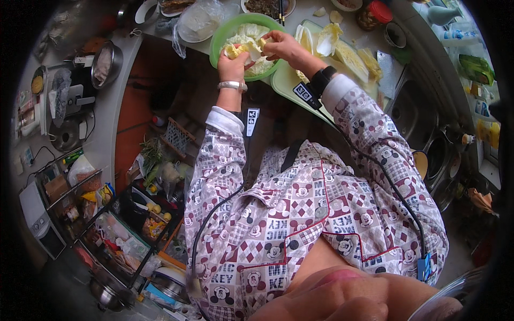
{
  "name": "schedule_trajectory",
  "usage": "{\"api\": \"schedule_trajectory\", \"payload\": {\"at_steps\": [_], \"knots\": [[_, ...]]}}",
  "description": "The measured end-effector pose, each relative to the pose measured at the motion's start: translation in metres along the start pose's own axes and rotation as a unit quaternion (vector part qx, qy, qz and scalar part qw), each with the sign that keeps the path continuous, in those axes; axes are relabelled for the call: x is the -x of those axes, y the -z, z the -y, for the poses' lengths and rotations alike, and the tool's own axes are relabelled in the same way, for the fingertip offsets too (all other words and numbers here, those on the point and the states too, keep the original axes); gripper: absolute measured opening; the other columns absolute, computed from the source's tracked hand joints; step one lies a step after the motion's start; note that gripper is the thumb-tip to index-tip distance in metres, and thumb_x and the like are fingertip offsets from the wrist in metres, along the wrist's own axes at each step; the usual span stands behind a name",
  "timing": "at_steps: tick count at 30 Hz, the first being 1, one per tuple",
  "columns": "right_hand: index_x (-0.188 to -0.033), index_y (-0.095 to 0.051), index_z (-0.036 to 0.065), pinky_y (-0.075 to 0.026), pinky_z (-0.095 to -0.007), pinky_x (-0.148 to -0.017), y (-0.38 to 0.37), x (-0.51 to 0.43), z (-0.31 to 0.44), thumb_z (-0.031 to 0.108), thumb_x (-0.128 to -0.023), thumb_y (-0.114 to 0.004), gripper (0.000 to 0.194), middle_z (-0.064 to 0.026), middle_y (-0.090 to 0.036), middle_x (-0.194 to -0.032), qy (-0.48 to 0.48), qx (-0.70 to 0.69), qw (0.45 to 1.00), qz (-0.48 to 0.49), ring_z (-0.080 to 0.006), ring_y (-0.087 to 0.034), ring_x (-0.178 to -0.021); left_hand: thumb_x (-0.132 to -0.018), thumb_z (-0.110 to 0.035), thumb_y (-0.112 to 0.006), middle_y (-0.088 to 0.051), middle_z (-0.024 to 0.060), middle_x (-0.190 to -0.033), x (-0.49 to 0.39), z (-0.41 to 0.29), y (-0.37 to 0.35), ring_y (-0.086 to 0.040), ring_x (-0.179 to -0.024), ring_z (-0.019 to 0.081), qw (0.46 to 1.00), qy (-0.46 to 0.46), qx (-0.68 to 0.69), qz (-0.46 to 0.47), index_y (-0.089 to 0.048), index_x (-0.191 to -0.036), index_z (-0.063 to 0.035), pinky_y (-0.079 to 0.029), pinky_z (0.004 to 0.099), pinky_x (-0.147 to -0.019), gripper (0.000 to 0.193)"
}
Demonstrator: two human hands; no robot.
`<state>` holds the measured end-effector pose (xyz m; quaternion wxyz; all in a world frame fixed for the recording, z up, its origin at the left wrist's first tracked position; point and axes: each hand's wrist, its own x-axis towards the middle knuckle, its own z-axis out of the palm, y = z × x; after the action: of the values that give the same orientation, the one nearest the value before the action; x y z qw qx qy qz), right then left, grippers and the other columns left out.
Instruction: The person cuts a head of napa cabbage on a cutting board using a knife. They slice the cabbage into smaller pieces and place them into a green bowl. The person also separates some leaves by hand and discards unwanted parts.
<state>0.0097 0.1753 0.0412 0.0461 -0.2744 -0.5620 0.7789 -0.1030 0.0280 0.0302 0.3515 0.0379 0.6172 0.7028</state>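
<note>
Over a green plastic bowl holding pieces of napa cabbage, my left hand grips a yellowish cabbage leaf. My right hand pinches a small piece of cabbage at the bowl's right side. Right of the bowl lies a pale green cutting board, with a cut napa cabbage and loose leaves on it. A metal cleaver blade seems to lie at the board's right edge.
A plastic-wrapped plate stands left of the bowl. Behind are a dish with chopsticks and a red-lidded jar. A sink is at right. A metal bowl stands on the left counter, above a crowded rack.
</note>
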Motion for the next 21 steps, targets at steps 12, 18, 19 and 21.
{"api": "schedule_trajectory", "payload": {"at_steps": [12,18,19,21], "knots": [[-0.138,-0.055,0.003,-0.053,-0.0290,-0.078,0.018,0.025,-0.009,0.026,-0.094,-0.066,0.050,-0.0083,-0.068,-0.111,-0.029,0.090,0.990,-0.101,-0.0155,-0.065,-0.097,-0.087,-0.011,-0.076,-0.055,0.0277,-0.137,-0.015,-0.006,0.017,-0.059,-0.122,0.0289,0.973,0.021,-0.188,0.130,-0.023,-0.154,0.0034,-0.050,0.0368,-0.099,0.086],[-0.127,-0.060,0.002,-0.053,-0.0320,-0.090,0.083,0.107,-0.004,0.022,-0.100,-0.060,0.033,-0.0085,-0.067,-0.121,0.036,0.026,0.977,-0.209,-0.0190,-0.067,-0.105,-0.080,-0.021,-0.082,-0.047,0.0233,-0.147,-0.034,0.013,0.028,-0.049,-0.134,0.0318,0.881,-0.053,-0.440,0.167,-0.041,-0.148,-0.0032,-0.044,0.0375,-0.107,0.081],[-0.125,-0.061,0.002,-0.053,-0.0301,-0.088,0.093,0.128,-0.008,0.021,-0.101,-0.060,0.031,-0.0087,-0.069,-0.117,0.035,0.032,0.969,-0.244,-0.0181,-0.068,-0.100,-0.078,-0.024,-0.083,-0.046,0.0242,-0.148,-0.036,0.017,0.025,-0.049,-0.134,0.0345,0.854,-0.091,-0.484,0.169,-0.043,-0.147,-0.0043,-0.043,0.0391,-0.108,0.082],[-0.123,-0.062,0.003,-0.053,-0.0283,-0.084,0.111,0.177,-0.025,0.020,-0.101,-0.059,0.028,-0.0084,-0.070,-0.113,0.051,0.003,0.951,-0.305,-0.0166,-0.069,-0.097,-0.074,-0.030,-0.084,-0.044,0.0261,-0.148,-0.041,0.026,0.018,-0.047,-0.135,0.0399,0.788,-0.179,-0.562,0.176,-0.047,-0.145,-0.0063,-0.041,0.0424,-0.111,0.083]]}}
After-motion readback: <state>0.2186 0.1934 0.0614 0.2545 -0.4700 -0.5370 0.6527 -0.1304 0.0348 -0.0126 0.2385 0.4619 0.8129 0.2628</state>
